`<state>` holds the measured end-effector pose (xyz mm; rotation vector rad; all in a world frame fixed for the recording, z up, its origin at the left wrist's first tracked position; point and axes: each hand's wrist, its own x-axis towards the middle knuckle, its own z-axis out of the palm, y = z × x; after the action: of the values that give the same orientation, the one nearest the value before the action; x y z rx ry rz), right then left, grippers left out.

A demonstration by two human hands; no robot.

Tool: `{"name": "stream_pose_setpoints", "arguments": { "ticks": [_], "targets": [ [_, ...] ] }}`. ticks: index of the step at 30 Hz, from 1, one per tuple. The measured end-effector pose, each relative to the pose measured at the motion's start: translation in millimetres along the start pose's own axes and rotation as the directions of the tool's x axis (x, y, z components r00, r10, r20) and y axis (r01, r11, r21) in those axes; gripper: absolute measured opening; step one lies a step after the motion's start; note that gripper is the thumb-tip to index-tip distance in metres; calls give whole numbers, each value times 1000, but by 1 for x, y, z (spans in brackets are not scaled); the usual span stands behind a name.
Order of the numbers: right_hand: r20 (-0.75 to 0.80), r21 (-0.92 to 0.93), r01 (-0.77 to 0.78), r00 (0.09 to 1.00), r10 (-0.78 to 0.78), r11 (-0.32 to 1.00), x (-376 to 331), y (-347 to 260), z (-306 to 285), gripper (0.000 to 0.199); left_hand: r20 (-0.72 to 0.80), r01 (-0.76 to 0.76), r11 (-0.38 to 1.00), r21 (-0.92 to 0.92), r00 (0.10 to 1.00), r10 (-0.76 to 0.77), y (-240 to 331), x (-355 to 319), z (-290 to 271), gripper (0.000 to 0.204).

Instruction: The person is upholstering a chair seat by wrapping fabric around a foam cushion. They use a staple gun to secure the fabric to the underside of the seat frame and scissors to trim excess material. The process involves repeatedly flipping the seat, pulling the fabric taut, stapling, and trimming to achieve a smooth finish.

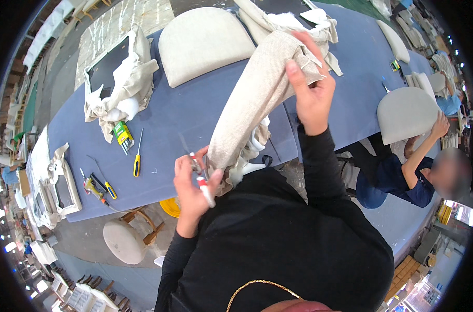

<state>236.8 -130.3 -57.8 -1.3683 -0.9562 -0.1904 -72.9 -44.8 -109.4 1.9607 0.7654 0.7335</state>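
Note:
A long, curved piece covered in beige fabric [241, 104] slants across the middle of the view, in front of my body. My right hand [315, 96] grips its upper end, thumb and fingers around the folded, loose fabric edge. At its lower end, my left hand [192, 190] is closed around a small tool with red and white handles [204, 190]. The tool's tip is blurred, so I cannot tell its exact kind. White padding [258, 139] and crumpled fabric show along the piece's underside.
On the blue-grey table [174, 119] lie a beige pad [205, 44], a fabric-draped panel [119, 78], a green-yellow box [123, 135], a screwdriver [137, 164] and a corded yellow tool [95, 191]. A stool [124, 240] stands below. Another person [411, 174] handles a pad [407, 114] at right.

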Motion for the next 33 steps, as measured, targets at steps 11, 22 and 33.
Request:
{"name": "stream_pose_setpoints", "arguments": {
  "ticks": [11,22,33],
  "targets": [
    [506,180,-276,849,152,944,30,-14,24,45,762,320,876,-361,643,79,59,22,38,27],
    [555,160,-347,806,207,924,28,-23,32,45,543,187,931,-313,840,13,64,48,42,23],
    [452,189,-305,871,193,933,8,-27,20,41,472,52,960,-276,877,89,59,44,49,13]
  ]
}}
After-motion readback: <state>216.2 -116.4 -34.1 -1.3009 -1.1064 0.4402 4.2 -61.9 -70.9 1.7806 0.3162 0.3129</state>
